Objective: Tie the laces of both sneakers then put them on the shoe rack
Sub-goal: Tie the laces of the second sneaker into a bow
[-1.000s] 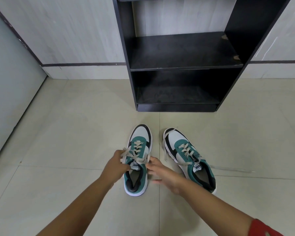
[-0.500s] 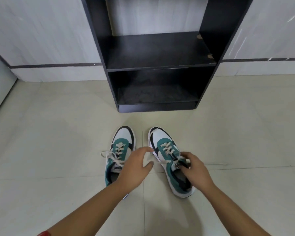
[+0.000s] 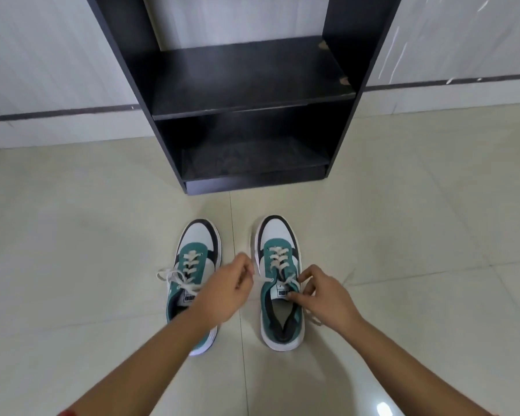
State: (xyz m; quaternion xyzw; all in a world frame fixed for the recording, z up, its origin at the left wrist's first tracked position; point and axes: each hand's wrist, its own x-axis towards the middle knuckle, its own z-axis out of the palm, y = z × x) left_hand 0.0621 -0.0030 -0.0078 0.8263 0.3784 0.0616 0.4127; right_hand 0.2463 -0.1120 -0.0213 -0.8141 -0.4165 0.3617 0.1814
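Both hands [image 3: 227, 292] now pinch the right sneaker's [image 3: 281, 283] loose laces [image 3: 285, 279].

Two teal, white and black lace-up sneakers are set side by side on the pale tiled floor [image 3: 72, 235], the left sneaker [image 3: 197, 259] just beside the right sneaker [image 3: 278, 250]. Behind them, against the wall, a black wooden shoe rack [image 3: 246, 76] is placed.

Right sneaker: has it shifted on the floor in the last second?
Yes. The right sneaker has straightened: its toe, which angled toward the left sneaker, now points squarely at the shoe rack, roughly parallel to the floor's tile seam.
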